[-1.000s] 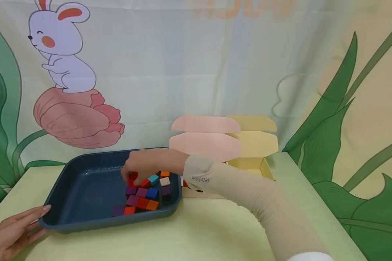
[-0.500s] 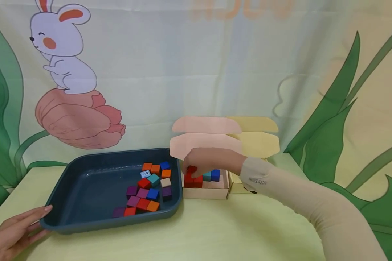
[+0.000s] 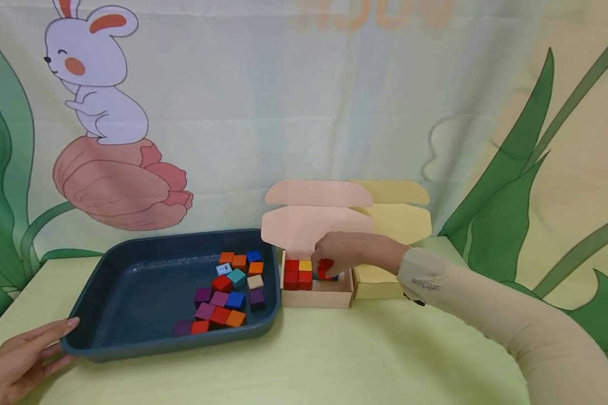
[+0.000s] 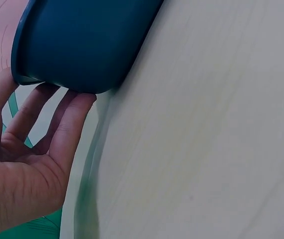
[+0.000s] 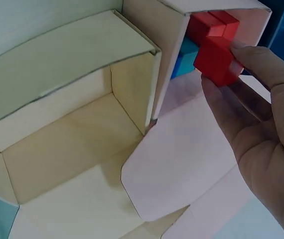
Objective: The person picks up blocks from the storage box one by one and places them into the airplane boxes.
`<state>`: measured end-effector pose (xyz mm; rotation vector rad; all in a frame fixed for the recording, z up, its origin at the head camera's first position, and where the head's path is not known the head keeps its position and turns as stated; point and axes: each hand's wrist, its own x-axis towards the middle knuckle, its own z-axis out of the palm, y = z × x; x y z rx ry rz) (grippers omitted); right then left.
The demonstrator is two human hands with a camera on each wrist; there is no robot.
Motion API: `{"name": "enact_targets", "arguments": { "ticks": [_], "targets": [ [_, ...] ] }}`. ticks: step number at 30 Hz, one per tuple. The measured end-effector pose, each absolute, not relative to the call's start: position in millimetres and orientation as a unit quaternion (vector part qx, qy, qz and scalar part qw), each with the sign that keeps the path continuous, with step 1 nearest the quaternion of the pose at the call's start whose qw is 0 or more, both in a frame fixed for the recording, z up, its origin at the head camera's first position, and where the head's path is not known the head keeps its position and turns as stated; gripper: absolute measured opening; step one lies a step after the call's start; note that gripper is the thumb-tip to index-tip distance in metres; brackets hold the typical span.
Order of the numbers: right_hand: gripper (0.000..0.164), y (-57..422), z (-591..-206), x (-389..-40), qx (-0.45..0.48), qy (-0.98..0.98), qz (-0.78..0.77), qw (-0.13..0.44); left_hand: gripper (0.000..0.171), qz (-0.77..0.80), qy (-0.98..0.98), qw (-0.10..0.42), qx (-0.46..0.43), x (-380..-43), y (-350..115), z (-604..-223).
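My right hand (image 3: pixel 340 253) pinches a red cube block (image 5: pixel 217 60) between thumb and fingers above the pink box (image 3: pixel 314 300). Inside that box, red blocks (image 3: pixel 298 279) and a yellow block (image 3: pixel 305 265) fill the left part. A teal-blue block (image 5: pixel 186 56) shows beside them in the right wrist view. At the lower left, my left hand (image 3: pixel 27 355) holds the near-left corner of the dark blue tray (image 3: pixel 172 342), one fingertip over the rim and other fingers against the outer wall (image 4: pixel 84 50). Several coloured blocks (image 3: pixel 219 299) lie in the tray's right half.
A yellow box (image 5: pixel 67 144) with its lid raised stands right of the pink box. The pink box's open lid (image 3: pixel 309 225) leans up behind it. A printed cloth (image 3: pixel 223 112) hangs along the back of the pale green table (image 3: pixel 344 349).
My right hand has gone from the tray to the pink box's left part, then right within it, carrying a red block. The left hand has stayed at the tray corner.
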<state>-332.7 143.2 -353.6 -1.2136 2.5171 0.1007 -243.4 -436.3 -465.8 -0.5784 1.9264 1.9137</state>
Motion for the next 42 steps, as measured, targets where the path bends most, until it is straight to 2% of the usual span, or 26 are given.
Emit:
{"name": "enact_targets", "arguments": {
  "ticks": [7,19,33,37,42],
  "targets": [
    [0.019,140,-362,-338,-0.407,0.893,0.045,0.189,0.015,0.686,0.681,0.187,-0.177,-243,-435,-464],
    [0.023,134,-370,-344,-0.401,0.896,0.035,0.189,0.012,0.687,0.680,0.186,-0.177,-243,-440,-465],
    [0.030,126,-398,-346,-0.347,0.919,0.040,0.184,0.015,0.678,0.689,0.191,-0.169,-241,-432,-459],
    [0.029,126,-396,-346,-0.364,0.913,0.041,0.177,0.014,0.682,0.688,0.187,-0.165,-240,-434,-459],
    [0.022,117,-384,-350,-0.417,0.897,0.028,0.142,0.014,0.689,0.684,0.184,-0.152,-238,-440,-463]
  ]
}}
